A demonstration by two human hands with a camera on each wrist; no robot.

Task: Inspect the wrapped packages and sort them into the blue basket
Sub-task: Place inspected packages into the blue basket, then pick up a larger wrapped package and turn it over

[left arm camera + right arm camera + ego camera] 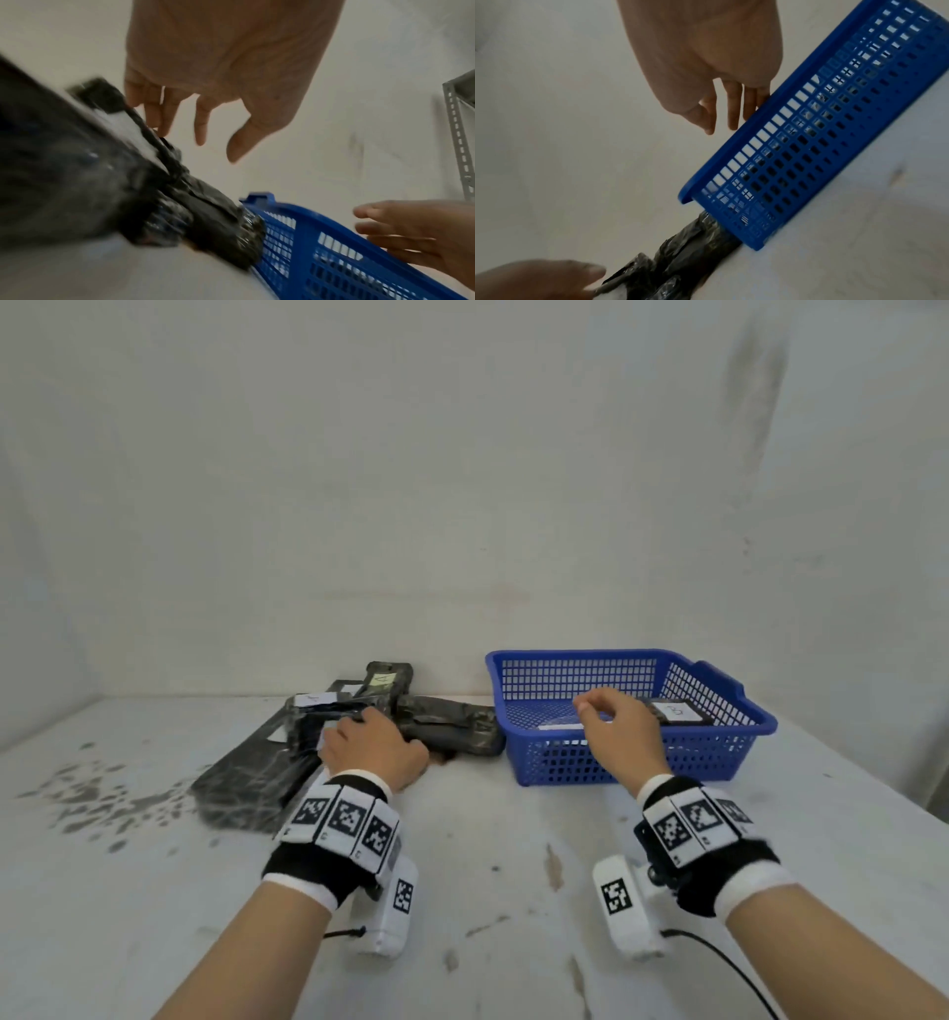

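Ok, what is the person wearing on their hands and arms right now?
Both hands, left hand and right hand, are bare, forearms unsleeved. Each wrist carries a black-and-white sweatband under a band of white tiles printed with square black codes. A white camera pod with its own code hangs below each wrist, trailing a thin black cable.

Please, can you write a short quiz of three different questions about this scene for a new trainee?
1. True or false: the blue basket already holds a wrapped package with a white label.
2. Which hand reaches over the pile of wrapped packages? A) left hand B) right hand
3. Fill in: the right hand holds ____.

Key: 1 true; 2 A; 3 nothing, its fingers are relaxed above the basket.
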